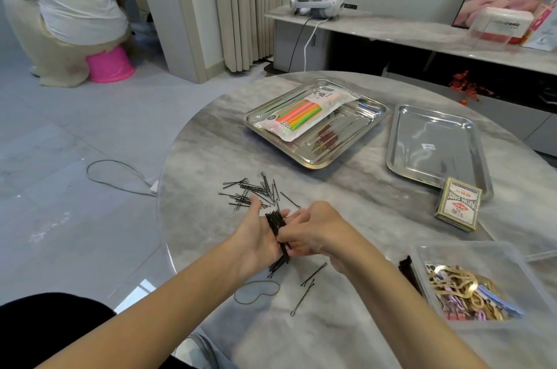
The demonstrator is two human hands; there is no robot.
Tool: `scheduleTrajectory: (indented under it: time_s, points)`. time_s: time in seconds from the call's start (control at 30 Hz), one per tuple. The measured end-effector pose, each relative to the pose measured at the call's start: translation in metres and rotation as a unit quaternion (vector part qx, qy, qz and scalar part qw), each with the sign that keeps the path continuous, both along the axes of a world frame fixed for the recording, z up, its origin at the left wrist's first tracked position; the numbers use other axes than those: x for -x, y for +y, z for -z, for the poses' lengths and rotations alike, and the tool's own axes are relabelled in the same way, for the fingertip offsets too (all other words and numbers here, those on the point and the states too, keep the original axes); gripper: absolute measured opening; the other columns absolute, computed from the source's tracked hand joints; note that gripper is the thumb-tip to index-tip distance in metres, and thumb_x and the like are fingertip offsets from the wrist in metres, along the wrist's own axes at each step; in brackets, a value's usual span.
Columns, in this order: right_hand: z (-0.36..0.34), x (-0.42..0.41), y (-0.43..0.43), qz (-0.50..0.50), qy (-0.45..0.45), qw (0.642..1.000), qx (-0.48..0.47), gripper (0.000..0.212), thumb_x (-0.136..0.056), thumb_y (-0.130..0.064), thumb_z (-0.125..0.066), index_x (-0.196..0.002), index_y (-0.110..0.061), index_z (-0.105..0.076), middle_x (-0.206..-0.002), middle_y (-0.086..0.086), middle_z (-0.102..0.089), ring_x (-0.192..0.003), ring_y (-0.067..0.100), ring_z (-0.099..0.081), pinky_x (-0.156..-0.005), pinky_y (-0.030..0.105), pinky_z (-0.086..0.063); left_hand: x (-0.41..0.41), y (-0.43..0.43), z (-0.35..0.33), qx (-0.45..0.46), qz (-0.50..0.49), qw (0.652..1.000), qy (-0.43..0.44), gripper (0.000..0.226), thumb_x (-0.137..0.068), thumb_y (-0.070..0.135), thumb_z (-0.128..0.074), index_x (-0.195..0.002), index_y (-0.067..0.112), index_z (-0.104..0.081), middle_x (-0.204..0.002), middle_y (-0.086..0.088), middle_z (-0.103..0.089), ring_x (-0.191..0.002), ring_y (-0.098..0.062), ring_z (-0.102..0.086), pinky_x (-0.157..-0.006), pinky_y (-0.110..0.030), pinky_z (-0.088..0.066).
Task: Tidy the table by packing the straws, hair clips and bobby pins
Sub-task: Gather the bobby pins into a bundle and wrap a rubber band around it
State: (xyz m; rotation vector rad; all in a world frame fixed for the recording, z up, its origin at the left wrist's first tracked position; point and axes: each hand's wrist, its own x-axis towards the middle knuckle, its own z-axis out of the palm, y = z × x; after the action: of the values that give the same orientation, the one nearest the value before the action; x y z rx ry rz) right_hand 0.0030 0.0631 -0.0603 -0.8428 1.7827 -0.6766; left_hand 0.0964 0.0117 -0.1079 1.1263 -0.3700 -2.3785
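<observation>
My left hand [256, 236] holds a thick bundle of black bobby pins [278, 240] upright between palm and fingers. From the right, my right hand [313, 231] pinches the same bundle. Several loose bobby pins [256, 192] lie scattered on the marble table [376, 211] just beyond my hands, and two more bobby pins [309, 285] lie nearer to me. A pack of coloured straws [304, 115] lies in the left steel tray [313, 162]. A clear plastic box of hair clips [470, 293] stands at the lower right.
A second steel tray [401, 157] with nothing in it sits at the right, with a deck of playing cards [458, 204] at its near corner. A thin elastic band [256, 291] lies by my left wrist. A person sits on a pink stool [110, 65] at far left.
</observation>
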Motion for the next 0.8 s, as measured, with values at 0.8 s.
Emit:
scheduleTrajectory:
  time_s: [0.8]
  points:
    - [0.034, 0.010, 0.047, -0.202, 0.244, 0.845, 0.431, 0.025, -0.075, -0.011, -0.076, -0.098, -0.018, -0.070, -0.108, -0.016, -0.057, -0.099, -0.001, -0.057, -0.081, 0.019, -0.049, -0.005, -0.008, -0.004, -0.038, -0.036, 0.998, 0.044, 0.053, -0.101, 0.034, -0.029, -0.054, 0.011, -0.034, -0.040, 0.002, -0.027, -0.028, -0.010, -0.028, -0.032, -0.015, -0.025]
